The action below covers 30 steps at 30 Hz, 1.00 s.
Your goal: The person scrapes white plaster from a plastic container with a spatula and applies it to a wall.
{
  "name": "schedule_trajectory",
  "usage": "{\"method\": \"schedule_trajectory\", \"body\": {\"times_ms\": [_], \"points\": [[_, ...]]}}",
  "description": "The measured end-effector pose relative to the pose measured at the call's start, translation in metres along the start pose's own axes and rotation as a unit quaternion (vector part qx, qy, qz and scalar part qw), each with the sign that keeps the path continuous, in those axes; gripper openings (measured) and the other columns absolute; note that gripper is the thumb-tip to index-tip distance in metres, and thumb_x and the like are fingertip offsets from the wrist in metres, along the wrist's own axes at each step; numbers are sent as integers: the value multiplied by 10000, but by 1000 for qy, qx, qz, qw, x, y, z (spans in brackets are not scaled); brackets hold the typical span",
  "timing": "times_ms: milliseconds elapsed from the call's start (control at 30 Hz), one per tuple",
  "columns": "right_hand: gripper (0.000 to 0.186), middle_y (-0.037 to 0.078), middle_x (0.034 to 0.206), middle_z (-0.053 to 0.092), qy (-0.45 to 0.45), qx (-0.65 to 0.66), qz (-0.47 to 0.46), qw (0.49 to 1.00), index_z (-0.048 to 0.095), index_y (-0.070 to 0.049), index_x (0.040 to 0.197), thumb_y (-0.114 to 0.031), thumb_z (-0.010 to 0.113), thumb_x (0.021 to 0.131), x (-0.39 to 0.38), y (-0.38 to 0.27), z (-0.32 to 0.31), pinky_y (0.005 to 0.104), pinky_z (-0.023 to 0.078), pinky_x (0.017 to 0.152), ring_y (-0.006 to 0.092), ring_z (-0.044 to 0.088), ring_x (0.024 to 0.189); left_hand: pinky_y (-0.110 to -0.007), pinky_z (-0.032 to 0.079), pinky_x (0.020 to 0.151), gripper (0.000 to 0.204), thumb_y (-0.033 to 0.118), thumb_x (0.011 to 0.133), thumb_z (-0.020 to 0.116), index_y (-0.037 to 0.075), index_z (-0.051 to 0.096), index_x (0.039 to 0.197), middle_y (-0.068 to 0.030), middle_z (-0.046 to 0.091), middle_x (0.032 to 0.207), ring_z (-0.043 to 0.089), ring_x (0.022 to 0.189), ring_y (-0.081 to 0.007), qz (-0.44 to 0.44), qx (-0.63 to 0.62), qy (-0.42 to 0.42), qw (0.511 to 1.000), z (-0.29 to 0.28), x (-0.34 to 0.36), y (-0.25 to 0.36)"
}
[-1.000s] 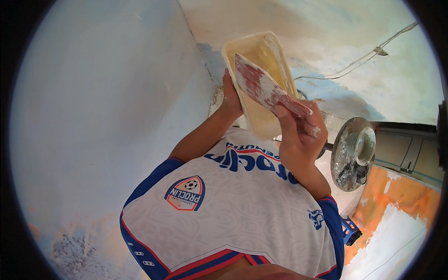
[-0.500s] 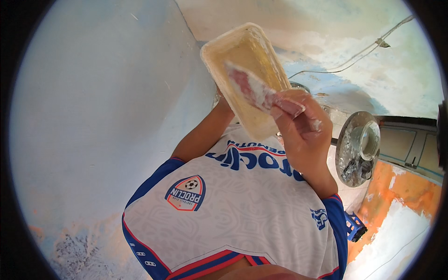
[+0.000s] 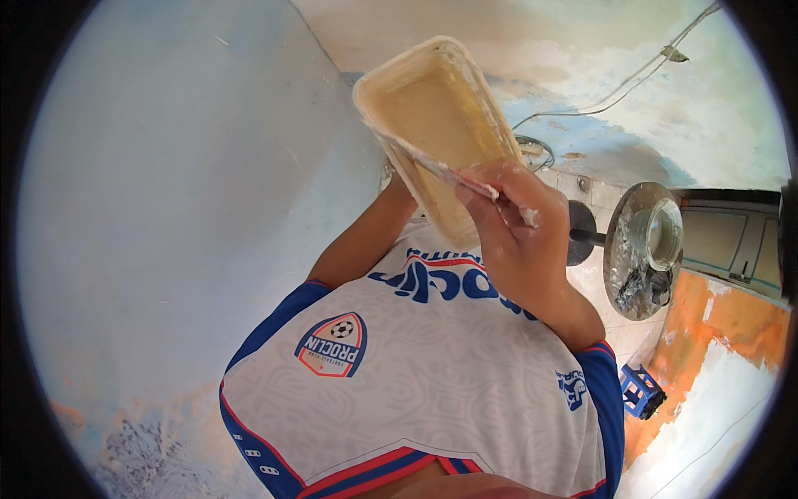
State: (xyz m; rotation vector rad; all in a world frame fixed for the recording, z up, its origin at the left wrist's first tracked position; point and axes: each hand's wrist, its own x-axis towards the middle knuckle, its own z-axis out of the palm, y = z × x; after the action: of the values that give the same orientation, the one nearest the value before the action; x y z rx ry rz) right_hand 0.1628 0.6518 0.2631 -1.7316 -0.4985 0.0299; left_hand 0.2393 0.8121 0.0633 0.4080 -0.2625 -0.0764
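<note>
My left hand (image 3: 402,183) is mostly hidden behind a cream rectangular plastic tray (image 3: 453,212), which it holds up tilted in front of my chest. A pale smear coats the tray's inside and rim. Between the thumb and fingers of my right hand (image 3: 525,229) is a thin, flat putty scraper (image 3: 436,169), reddish with white paste on it. The scraper appears nearly edge-on, slanting across the tray's opening, its far end by the left rim. Whether it touches the tray I cannot tell.
A bluish, patchy wall (image 3: 191,208) rises close on my left. To the right stands a stained round table (image 3: 619,279) with a whitish round tub (image 3: 662,234) and dark crumpled material. Beyond are a blue plastic stool (image 3: 642,392) and an orange-and-white wall (image 3: 706,333). Cables (image 3: 615,110) run along the far wall.
My right hand has moved slightly left and turned the scraper from showing its broad face to nearly edge-on, toward the tray's left rim. The tray has barely moved.
</note>
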Motion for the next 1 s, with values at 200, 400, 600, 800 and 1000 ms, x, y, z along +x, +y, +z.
{"method": "schedule_trajectory", "body": {"times_ms": [200, 400, 600, 800, 1000], "points": [[86, 145, 806, 684, 89, -8, -37, 995, 701, 22, 947, 67, 664, 885, 16, 9, 5, 296, 517, 642, 261, 667, 679, -472, 480, 1093, 873, 777, 939, 380, 134, 415, 1529, -119, 544, 1463, 559, 1315, -293, 0, 0, 35, 999, 7, -2, -13], [124, 58, 970, 678, 95, 2, -22, 995, 668, 62, 1050, 104, 652, 935, 2, -1, -19, 226, 505, 803, 83, 631, 903, -475, 476, 1097, 880, 781, 934, 384, 136, 412, 1531, -118, 541, 1467, 556, 1318, -295, -13, -1, 4, 1000, 2, -1, -13], [126, 143, 885, 726, 29, -1, 0, 1000, 702, 12, 984, 64, 668, 874, -29, -2, -22, 288, 535, 673, 211, 724, 758, -478, 472, 1101, 886, 786, 929, 389, 138, 410, 1534, -118, 537, 1471, 553, 1322, -297, -18, 2, -33, 999, -10, 6, -2], [122, 185, 867, 692, 34, -34, 32, 998, 682, 14, 983, 53, 655, 871, -14, 12, -1, 361, 528, 669, 350, 697, 740, -482, 468, 1105, 893, 790, 924, 393, 141, 408, 1537, -118, 534, 1475, 550, 1325, -299, -13, 1, -12, 1000, -12, 2, 3], [67, 217, 844, 669, 40, -65, 37, 996, 673, 17, 956, 0, 656, 894, 7, 25, 17, 391, 512, 664, 409, 664, 753, -485, 464, 1109, 899, 794, 919, 398, 143, 405, 1539, -118, 531, 1479, 547, 1329, -301, 4, 5, 56, 998, -6, -9, 0]]}}
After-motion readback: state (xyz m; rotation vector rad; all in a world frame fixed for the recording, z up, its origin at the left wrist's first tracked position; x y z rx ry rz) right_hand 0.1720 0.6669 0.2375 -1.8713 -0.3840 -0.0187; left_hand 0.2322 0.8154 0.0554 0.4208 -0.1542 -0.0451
